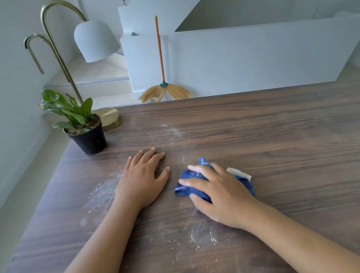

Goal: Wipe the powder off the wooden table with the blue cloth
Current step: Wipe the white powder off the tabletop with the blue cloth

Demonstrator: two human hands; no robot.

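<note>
A dark wooden table (288, 146) fills the lower view. White powder (105, 194) is smeared left of my left hand, with more powder (199, 237) near my right wrist and a faint streak farther back. The blue cloth (189, 181), bunched with a white tag, lies at the table's middle. My right hand (221, 192) rests on top of it, fingers spread and curved over the cloth. My left hand (143, 178) lies flat on the wood, palm down, just left of the cloth and not touching it.
A potted plant (83, 127) in a black pot stands at the back left, with a brass lamp base (111, 119) behind it. A broom (162, 71) leans on a white wall beyond the table's far edge.
</note>
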